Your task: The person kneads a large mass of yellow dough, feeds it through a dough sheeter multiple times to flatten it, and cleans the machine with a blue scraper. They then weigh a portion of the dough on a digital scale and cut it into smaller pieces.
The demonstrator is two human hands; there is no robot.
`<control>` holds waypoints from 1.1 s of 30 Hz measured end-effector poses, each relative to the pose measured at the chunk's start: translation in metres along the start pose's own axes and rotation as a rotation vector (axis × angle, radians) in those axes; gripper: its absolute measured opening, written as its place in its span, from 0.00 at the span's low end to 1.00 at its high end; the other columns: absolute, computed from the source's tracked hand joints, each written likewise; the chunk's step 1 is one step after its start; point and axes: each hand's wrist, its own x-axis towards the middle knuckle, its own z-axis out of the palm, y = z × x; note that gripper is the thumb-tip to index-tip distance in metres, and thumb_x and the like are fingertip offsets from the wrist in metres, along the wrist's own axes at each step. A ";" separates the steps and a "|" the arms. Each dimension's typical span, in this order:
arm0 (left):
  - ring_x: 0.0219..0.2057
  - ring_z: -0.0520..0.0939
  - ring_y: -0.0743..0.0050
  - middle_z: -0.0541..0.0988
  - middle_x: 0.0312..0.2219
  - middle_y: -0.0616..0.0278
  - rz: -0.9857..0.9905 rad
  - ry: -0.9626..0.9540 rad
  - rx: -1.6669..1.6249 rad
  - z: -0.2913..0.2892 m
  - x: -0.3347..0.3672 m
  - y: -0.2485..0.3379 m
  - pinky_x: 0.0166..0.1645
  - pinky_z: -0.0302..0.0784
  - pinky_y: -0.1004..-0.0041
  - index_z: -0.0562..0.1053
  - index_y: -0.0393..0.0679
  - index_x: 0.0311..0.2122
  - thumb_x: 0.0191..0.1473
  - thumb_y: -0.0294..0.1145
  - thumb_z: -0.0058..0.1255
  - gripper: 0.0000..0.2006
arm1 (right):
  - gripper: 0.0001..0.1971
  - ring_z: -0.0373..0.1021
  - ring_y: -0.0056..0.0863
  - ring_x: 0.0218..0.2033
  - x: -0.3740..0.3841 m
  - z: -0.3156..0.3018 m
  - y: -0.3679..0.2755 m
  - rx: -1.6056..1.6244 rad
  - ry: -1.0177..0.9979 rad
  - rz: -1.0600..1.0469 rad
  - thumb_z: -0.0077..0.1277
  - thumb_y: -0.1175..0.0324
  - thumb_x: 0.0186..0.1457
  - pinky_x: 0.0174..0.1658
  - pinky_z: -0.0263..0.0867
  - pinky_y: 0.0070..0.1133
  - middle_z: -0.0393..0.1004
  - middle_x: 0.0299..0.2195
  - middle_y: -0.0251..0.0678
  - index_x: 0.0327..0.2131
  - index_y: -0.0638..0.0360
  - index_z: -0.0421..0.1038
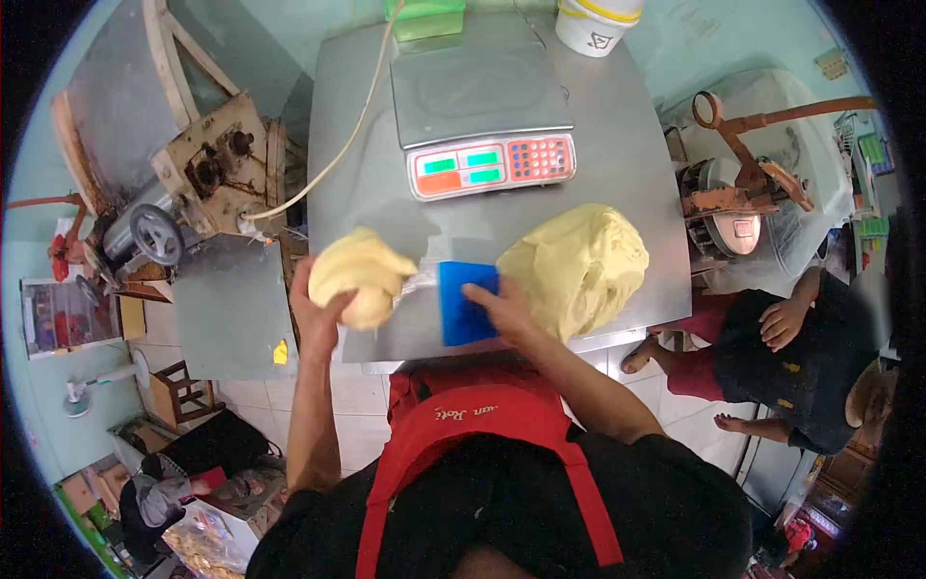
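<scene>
My left hand (323, 307) is closed around a lump of pale yellow dough (357, 272), held at the left edge of the steel table (444, 230). In my right hand (502, 307) is a blue dough scraper (457, 323), its flat blade upright beside a big mound of the same dough (588, 265). That mound rests on the table to the right, its surface creased and folded. Beyond both hands stands a digital scale (492, 159) with a bare grey platform and lit green displays.
At the back of the table are a white bucket (590, 29) and a green container (424, 19). A cable (352, 140) crosses the left side toward a worn machine (207, 174). Another machine (738, 193) stands at right, near a seated person (781, 362).
</scene>
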 end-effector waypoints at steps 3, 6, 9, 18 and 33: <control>0.48 0.82 0.63 0.80 0.45 0.55 0.269 -0.038 0.257 0.066 0.070 0.059 0.55 0.78 0.65 0.71 0.39 0.54 0.39 0.20 0.68 0.33 | 0.17 0.75 0.22 0.36 -0.020 -0.073 -0.046 -0.160 0.088 -0.107 0.62 0.62 0.60 0.43 0.74 0.26 0.81 0.36 0.35 0.44 0.68 0.78; 0.48 0.83 0.57 0.81 0.46 0.52 0.401 -0.100 0.415 0.140 0.148 0.105 0.53 0.79 0.63 0.70 0.40 0.55 0.38 0.26 0.71 0.35 | 0.15 0.74 0.20 0.37 -0.035 -0.123 -0.067 -0.232 0.192 -0.105 0.61 0.66 0.61 0.43 0.73 0.24 0.80 0.36 0.33 0.45 0.67 0.76; 0.47 0.82 0.50 0.79 0.47 0.51 0.406 -0.141 0.632 0.197 0.220 0.112 0.54 0.78 0.59 0.68 0.43 0.60 0.36 0.32 0.73 0.41 | 0.15 0.75 0.21 0.37 -0.047 -0.141 -0.077 -0.134 0.232 -0.116 0.61 0.67 0.61 0.44 0.73 0.24 0.81 0.38 0.34 0.46 0.68 0.76; 0.70 0.55 0.30 0.47 0.73 0.45 0.396 -0.015 1.445 0.272 0.206 0.075 0.69 0.53 0.40 0.65 0.55 0.67 0.37 0.49 0.68 0.47 | 0.19 0.76 0.24 0.40 -0.070 -0.163 -0.031 -0.161 0.372 -0.081 0.62 0.65 0.60 0.47 0.73 0.26 0.82 0.40 0.38 0.48 0.70 0.76; 0.62 0.67 0.34 0.68 0.60 0.40 0.284 -0.631 0.561 0.223 -0.005 -0.121 0.65 0.67 0.53 0.60 0.37 0.68 0.51 0.34 0.64 0.40 | 0.10 0.77 0.21 0.26 -0.094 -0.133 -0.059 -0.402 0.385 -0.251 0.59 0.67 0.63 0.30 0.74 0.21 0.81 0.29 0.33 0.41 0.65 0.76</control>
